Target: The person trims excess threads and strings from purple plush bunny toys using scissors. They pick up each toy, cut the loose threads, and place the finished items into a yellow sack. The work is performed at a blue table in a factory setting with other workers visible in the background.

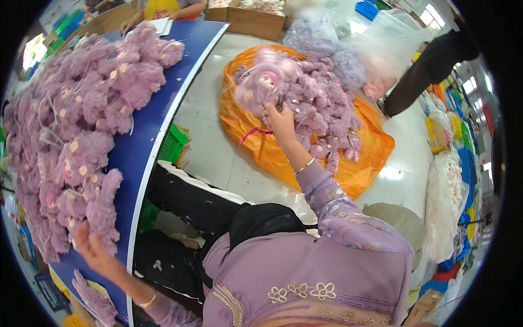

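My right hand (280, 121) reaches out over the sack, its fingers closed round a small dark tool (280, 102) that looks like thread snips. Just beyond the fingers, a fluffy pink-purple plush doll (267, 82) with a pale face is smeared by motion; whether the hand still grips it I cannot make out. A magenta ribbon (255, 132) trails beside the hand. My left hand (97, 253) is at the near edge of a big heap of mauve plush toys (81, 109), fingers apart and slightly blurred, nothing visible in them. Several toys show pale faces and white strings.
The heap covers much of a blue table (144, 131). On the floor, an orange sack (376, 131) lies spread under more plush toys (321, 98). Clear bags (389, 46) stand behind it. A person's dark-trousered leg (430, 68) is at right; another person sits at the table's far end.
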A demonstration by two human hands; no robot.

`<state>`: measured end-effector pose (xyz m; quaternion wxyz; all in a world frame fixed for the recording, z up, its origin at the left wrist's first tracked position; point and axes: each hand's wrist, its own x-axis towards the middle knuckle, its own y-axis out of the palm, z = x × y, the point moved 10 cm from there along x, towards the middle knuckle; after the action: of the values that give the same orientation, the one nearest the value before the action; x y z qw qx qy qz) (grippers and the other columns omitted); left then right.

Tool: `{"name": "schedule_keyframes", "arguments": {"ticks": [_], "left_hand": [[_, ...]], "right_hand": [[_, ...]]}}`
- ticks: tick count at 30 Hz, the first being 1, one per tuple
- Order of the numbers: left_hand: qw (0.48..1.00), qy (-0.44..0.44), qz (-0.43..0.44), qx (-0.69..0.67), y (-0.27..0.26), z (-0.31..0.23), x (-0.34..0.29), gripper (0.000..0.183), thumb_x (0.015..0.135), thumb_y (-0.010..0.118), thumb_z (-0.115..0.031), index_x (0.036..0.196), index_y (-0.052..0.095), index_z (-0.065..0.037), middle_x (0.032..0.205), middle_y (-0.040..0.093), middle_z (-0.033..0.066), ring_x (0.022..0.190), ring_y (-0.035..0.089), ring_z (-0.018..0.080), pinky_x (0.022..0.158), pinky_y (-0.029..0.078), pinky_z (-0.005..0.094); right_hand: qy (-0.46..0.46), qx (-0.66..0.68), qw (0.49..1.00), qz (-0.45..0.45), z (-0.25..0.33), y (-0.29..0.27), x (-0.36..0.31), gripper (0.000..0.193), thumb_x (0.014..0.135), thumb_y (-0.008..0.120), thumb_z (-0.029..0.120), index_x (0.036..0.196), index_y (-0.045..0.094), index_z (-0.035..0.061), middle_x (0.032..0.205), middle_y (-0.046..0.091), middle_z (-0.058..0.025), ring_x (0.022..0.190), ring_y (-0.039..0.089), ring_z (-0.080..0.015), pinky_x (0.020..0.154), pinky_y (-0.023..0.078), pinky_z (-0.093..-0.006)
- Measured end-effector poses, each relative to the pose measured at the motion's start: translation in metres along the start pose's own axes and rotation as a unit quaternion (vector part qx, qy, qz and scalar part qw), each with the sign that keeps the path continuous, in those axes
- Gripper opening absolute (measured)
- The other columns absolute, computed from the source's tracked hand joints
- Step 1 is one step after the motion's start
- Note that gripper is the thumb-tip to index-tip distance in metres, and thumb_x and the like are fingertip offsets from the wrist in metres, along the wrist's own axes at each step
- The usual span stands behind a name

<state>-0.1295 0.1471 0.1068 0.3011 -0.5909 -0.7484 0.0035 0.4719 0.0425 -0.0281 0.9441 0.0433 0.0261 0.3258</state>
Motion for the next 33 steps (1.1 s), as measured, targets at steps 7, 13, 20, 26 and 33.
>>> {"name": "schedule_keyframes", "arguments": {"ticks": [7,13,20,26,33], "left_hand": [[0.941,0.066,0.041,0.328,-0.037,0.08,0.032,0.05,0.094,0.055,-0.026,0.134,0.045,0.001,0.134,0.048,0.02,0.126,0.041,0.0327,0.109,0.026,0.0401],[0.903,0.097,0.075,0.412,-0.004,0.025,0.01,0.059,0.083,0.065,-0.021,0.133,0.044,0.002,0.135,0.046,0.0228,0.125,0.041,0.0373,0.108,0.029,0.0425],[0.896,0.052,0.07,0.435,-0.004,0.035,-0.001,0.066,0.075,0.068,-0.013,0.133,0.042,0.003,0.133,0.045,0.0268,0.125,0.04,0.04,0.107,0.029,0.042],[0.917,0.059,0.109,0.38,-0.011,0.035,0.0,0.074,0.071,0.066,-0.012,0.137,0.037,0.005,0.136,0.043,0.0254,0.126,0.042,0.0376,0.109,0.029,0.0397],[0.982,-0.055,0.001,0.178,-0.126,0.133,0.003,0.064,0.073,0.069,-0.019,0.128,0.047,0.004,0.121,0.055,0.0211,0.109,0.055,0.0318,0.095,0.044,0.039]], "right_hand": [[0.078,-0.187,0.92,0.335,-0.067,0.101,-0.081,0.029,0.091,0.051,0.026,0.095,0.064,0.0009,0.071,0.066,-0.0036,0.057,0.052,-0.012,0.054,0.043,-0.0296],[0.009,-0.157,0.859,0.488,-0.071,0.171,-0.138,0.031,0.093,0.047,0.026,0.093,0.062,-0.001,0.069,0.065,-0.0078,0.066,0.059,-0.0195,0.062,0.047,-0.034],[0.016,-0.181,0.805,0.565,-0.054,0.188,-0.165,0.033,0.096,0.041,0.026,0.104,0.059,-0.0006,0.073,0.063,-0.0068,0.075,0.06,-0.0198,0.074,0.046,-0.033],[0.004,-0.185,0.798,0.573,-0.052,0.185,-0.167,0.033,0.095,0.044,0.028,0.102,0.061,0.0005,0.069,0.062,-0.0073,0.07,0.06,-0.0213,0.068,0.046,-0.0349],[0.017,-0.152,0.801,0.579,-0.047,0.19,-0.174,0.032,0.094,0.046,0.028,0.1,0.062,0.0008,0.069,0.061,-0.0079,0.068,0.058,-0.0213,0.066,0.046,-0.035]]}}
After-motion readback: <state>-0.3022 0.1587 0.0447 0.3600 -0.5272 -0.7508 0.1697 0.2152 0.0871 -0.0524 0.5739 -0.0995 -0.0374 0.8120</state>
